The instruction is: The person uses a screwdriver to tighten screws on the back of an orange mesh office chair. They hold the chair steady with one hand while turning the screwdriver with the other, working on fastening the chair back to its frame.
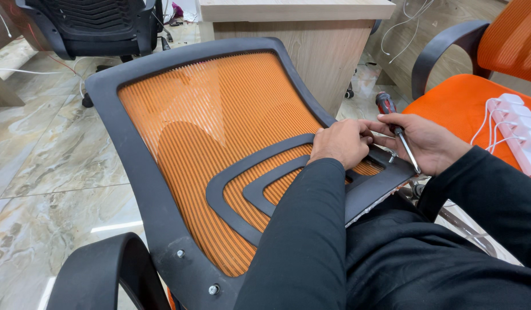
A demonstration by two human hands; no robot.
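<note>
Head view: an orange mesh chair backrest with a black plastic frame (162,172) lies tilted across the person's lap. The left hand (340,140) is curled, fingers pressed on the black lumbar bracket (265,172); the right hand (426,140) is closed around a red-and-black-handled screwdriver (394,123), beside a small screw (393,155). The frame looks stiff and light, the mesh yielding (best gripped at the rim).

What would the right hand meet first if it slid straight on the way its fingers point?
Most likely the left hand. The right hand, holding a screwdriver, points leftward over the chair back, fingertips almost touching the left hand's; depth is uncertain.
</note>
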